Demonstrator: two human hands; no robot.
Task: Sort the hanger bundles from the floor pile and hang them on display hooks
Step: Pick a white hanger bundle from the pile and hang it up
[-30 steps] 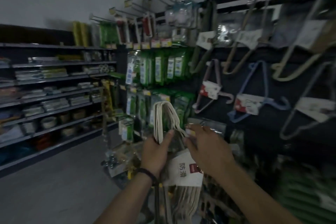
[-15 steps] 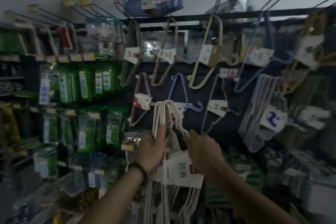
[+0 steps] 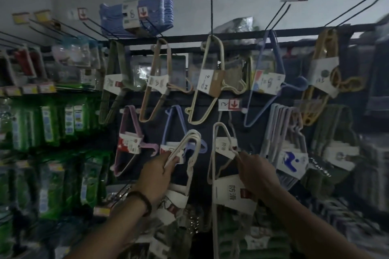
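Observation:
My left hand (image 3: 155, 176) grips a bundle of white hangers (image 3: 190, 147) by its upper part; its paper sleeve hangs below my wrist. My right hand (image 3: 255, 172) holds a second white hanger bundle (image 3: 216, 153) with a white label sleeve (image 3: 233, 192) printed in dark characters. This bundle is raised in front of the dark display board, just below a price tag (image 3: 229, 104) with a red arrow. Whether it touches a hook is hidden. Another labelled white bundle (image 3: 226, 146) hangs right behind it.
Hanger bundles in beige (image 3: 207, 82), blue (image 3: 267, 82), yellow (image 3: 322, 73), purple (image 3: 130, 143) and lilac (image 3: 179, 130) hang on the board's hooks. Bare long hooks (image 3: 211, 17) jut from the top rail. Green packets (image 3: 50, 124) fill the left shelves. A blue hanger stack (image 3: 136, 14) sits on top.
The view has swung right to face the hanger board. The single cluster I held in both hands has been split: my left hand keeps one bundle, my right lifts the other toward the board.

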